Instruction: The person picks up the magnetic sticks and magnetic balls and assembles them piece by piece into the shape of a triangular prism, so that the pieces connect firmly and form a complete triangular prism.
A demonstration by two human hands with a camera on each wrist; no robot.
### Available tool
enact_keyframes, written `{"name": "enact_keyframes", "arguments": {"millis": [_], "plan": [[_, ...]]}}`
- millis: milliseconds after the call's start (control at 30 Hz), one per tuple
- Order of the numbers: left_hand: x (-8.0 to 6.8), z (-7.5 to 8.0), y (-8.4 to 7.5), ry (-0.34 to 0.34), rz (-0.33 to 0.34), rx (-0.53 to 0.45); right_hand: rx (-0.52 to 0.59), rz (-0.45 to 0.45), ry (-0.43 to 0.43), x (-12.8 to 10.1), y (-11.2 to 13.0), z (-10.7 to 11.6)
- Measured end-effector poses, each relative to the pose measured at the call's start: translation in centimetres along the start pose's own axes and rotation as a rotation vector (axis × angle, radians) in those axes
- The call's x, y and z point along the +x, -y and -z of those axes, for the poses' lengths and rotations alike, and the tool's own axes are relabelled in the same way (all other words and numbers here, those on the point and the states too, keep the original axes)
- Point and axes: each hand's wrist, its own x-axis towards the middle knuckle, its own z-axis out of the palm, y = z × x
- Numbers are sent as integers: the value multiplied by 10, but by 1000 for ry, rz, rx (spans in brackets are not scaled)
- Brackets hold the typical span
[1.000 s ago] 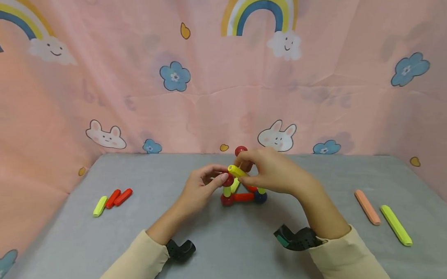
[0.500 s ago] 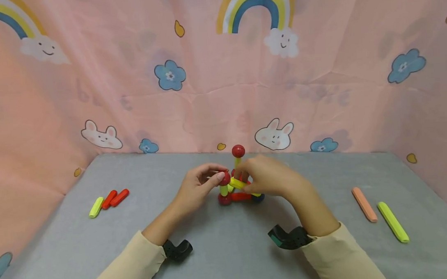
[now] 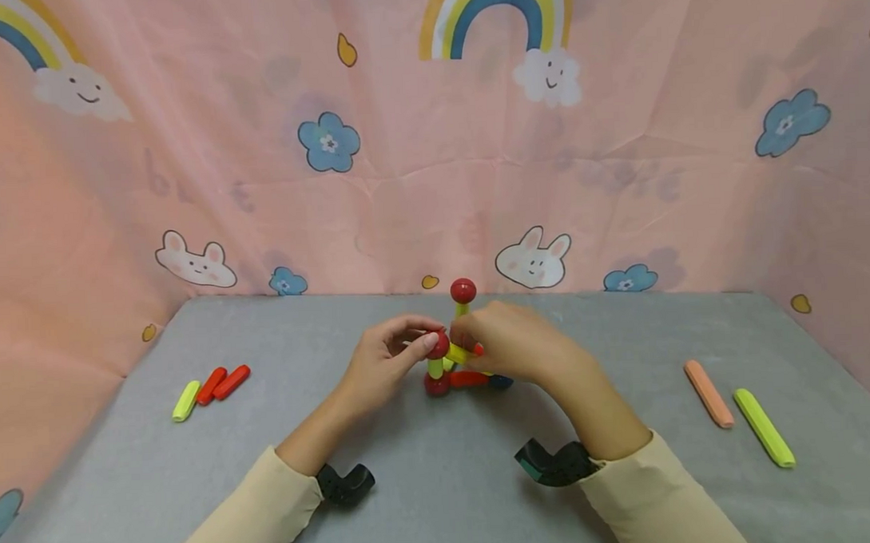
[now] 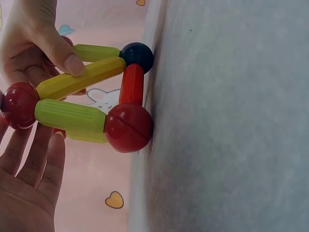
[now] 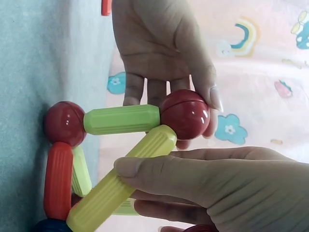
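A small frame of sticks and balls (image 3: 458, 366) stands mid-table. My left hand (image 3: 429, 344) pinches the upper red ball (image 3: 437, 345), which sits on an upright green stick (image 4: 70, 116) above a red base ball (image 4: 128, 127). A red stick (image 4: 132, 84) joins that base ball to a dark blue ball (image 4: 137, 55). My right hand (image 3: 468, 349) pinches a yellow stick (image 5: 120, 179) and holds it slanted, one end against the upper red ball (image 5: 186, 113). Behind stands another post topped by a red ball (image 3: 463, 290).
On the grey table (image 3: 442, 479), a lime stick (image 3: 185, 400) and two red sticks (image 3: 223, 383) lie at the left. A salmon stick (image 3: 709, 393) and a long lime stick (image 3: 764, 428) lie at the right. Pink printed cloth (image 3: 403, 185) walls the back and sides.
My right hand has brought the yellow stick down and to the left, against the upper red ball. The rear post's red ball has come into view. My left hand has kept its hold.
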Motion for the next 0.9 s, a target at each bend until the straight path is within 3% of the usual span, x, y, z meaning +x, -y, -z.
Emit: {"name": "enact_keyframes", "arguments": {"millis": [200,367,600,767,900], "plan": [[1,0,0,8,-11,-7,-16,8,-18,0,0,0],[0,0,-1,21,-6,33,62,20,-57,-6,-7,7],[0,-2,2,143,88,187,188,-98,-143,-30,-33,22],[-2,-4,6,268,186,273,274,-192,-26,-39,-49,13],[-3,-5,6,277,187,283,303,-234,41,-37,-58,-7]]}}
